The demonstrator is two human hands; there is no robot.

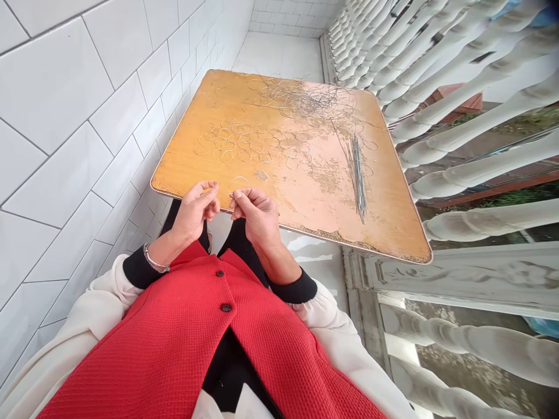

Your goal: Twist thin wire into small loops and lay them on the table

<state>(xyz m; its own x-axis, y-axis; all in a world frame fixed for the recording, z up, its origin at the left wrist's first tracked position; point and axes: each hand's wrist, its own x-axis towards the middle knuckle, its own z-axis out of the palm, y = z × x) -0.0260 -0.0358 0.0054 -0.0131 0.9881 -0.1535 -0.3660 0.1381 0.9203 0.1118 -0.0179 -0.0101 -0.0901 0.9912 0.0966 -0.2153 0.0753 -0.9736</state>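
My right hand (258, 215) pinches a thin wire ring (238, 177) between thumb and fingertips, just above the near edge of the table. To its left, my left hand (196, 209) is apart from the ring, its thumb and index finger close together and the other fingers curled. Whether a bit of wire sits in that pinch is too small to make out. Beyond my hands, many loose wire rings (244, 145) lie spread over the wooden tabletop (183, 157). A small pile of tiny pieces (261, 174) lies nearer to me.
A tangled heap of thin wire (312, 99) covers part of the table's far side. On the right lies a bundle of straight wires (358, 180). A tiled wall (109, 105) runs along the left, and a white balustrade (463, 139) borders the right.
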